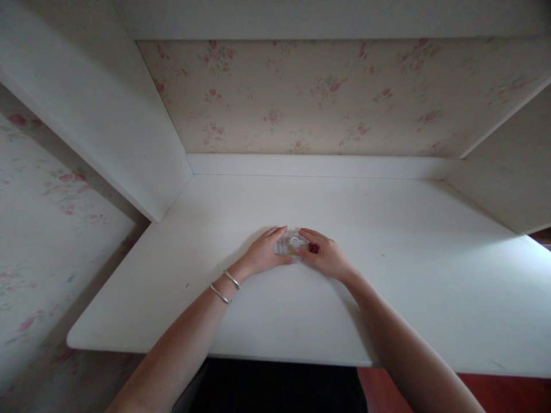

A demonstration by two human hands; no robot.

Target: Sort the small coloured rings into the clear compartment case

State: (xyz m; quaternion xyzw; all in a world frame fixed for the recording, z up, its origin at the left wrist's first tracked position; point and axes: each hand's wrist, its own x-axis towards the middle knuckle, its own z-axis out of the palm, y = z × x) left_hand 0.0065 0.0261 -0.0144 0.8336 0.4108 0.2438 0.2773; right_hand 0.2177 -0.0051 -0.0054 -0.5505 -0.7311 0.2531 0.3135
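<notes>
A small see-through plastic box [284, 243] with a white mark on it lies on the white desk, near the middle. Around its left side curve the fingers and thumb of my left hand [266, 250], closed on it. My right hand [323, 254] grips the right side, thumb in front and fingers behind. Something small and dark red [314, 248] shows between the right thumb and fingers; whether it is inside the box I cannot tell. The box's right end is partly hidden by that hand.
The white desk top [275, 321] has a rounded front left corner. White side panels stand at left [129, 115] and right [512, 149], with a low ledge [322, 166] at the back below flowered wallpaper [301, 97]. A short dark speck [187, 285] lies on the left.
</notes>
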